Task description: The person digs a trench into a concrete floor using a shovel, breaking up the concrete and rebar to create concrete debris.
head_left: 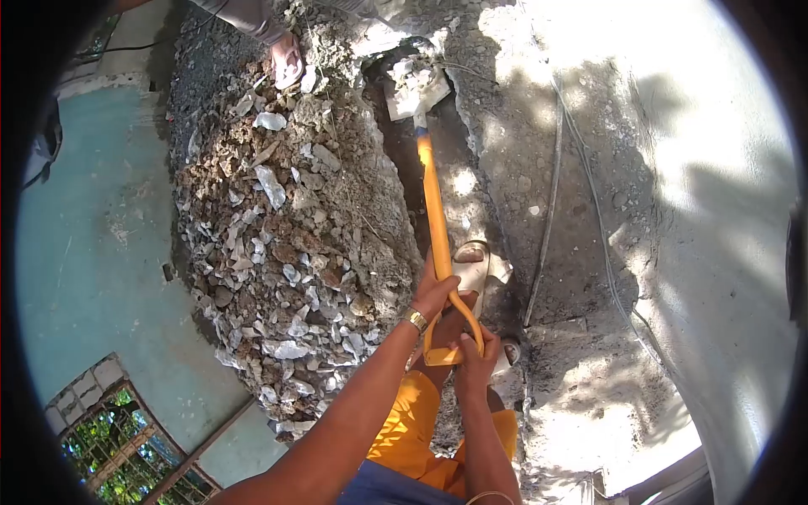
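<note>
One shovel (435, 210) stands in the trench (404, 160), its blade loaded with rubble at 12 o'clock. The left hand (433, 295) wraps fingers round the shaft; the right hand (475, 358) clasps the grip. One rubble heap (286, 236) lies at 9 o'clock.

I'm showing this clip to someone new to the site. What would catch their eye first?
First the orange shovel, running up the middle of the view: the left hand grips its shaft, the right hand its D-handle, and its blade sits loaded with rubble in a narrow trench. Next, the big heap of broken stone and soil left of the trench.
</note>
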